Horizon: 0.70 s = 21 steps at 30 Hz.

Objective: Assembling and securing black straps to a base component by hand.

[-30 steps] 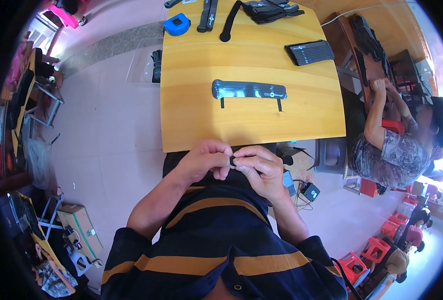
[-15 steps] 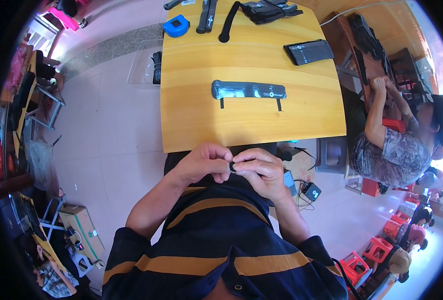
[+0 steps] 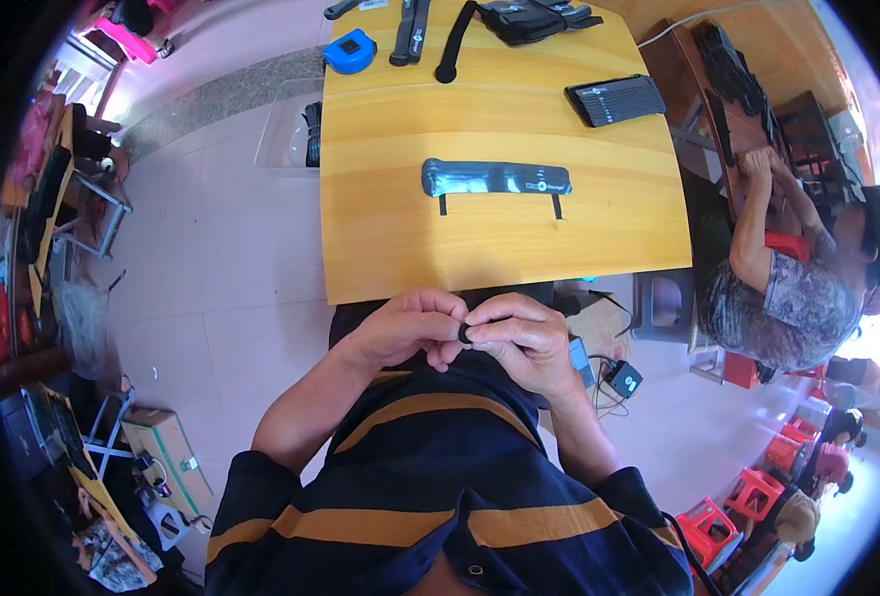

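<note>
My left hand [image 3: 412, 328] and my right hand [image 3: 524, 340] meet in front of my belly, just off the table's near edge. Both are closed, fingertips pinching a small dark piece [image 3: 465, 333] with a rounded look; my fingers cover most of it. Beyond them on the yellow wooden table [image 3: 390, 248] lies a long black pack in shiny film [image 3: 496, 179]. Two short black strips [image 3: 444, 205] stick out from its near side or lie by it.
A blue tape measure [image 3: 349, 52], black straps [image 3: 455, 45], a heap of black straps [image 3: 534, 22] and a black pack [image 3: 616, 100] occupy the table's far part. At the right, a co-worker [image 3: 788, 288] sits at another table. Red stools [image 3: 708, 531] stand lower right.
Both hands stay together at the same place, still pinching the small dark piece, with only slight finger movement. The view has shifted a little.
</note>
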{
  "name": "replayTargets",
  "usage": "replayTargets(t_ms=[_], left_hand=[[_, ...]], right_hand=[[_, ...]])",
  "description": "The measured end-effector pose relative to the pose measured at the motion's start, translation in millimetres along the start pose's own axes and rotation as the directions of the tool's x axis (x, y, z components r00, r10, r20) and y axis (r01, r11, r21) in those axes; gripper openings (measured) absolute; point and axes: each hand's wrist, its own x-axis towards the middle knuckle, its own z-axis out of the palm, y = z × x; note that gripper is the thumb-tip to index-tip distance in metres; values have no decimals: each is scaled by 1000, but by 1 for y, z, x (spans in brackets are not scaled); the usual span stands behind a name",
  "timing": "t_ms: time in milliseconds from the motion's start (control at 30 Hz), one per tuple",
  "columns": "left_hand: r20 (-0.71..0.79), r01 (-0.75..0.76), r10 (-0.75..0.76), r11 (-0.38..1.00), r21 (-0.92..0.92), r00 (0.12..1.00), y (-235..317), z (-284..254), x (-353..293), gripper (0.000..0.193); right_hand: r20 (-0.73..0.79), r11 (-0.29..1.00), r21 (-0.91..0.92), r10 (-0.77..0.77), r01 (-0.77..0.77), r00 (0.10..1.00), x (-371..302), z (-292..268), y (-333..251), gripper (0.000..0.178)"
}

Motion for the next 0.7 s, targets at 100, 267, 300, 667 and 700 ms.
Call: replayTargets(t_ms=[100,267,300,667,700], left_hand=[[-62,14,-8,995,103,998,2,7,0,17],[-120,44,-23,983,178,993,13,18,0,17],[-164,51,-5,961,273,986,16,20,-1,16],[-137,-167,504,511,843,852,16,55,10,18],[-148,-163,508,518,840,849,16,57,10,17]], right_hand=[[14,999,-26,-20,20,1000,0,-2,1,12],[-7,1000,-9,-4,4,1000,-2,-2,2,15],[-11,1000,-10,-4,4,1000,1,-4,1,15],[62,933,-134,343,-333,937,4,-16,-27,36],[77,903,-136,419,-406,905,3,-16,-27,39]])
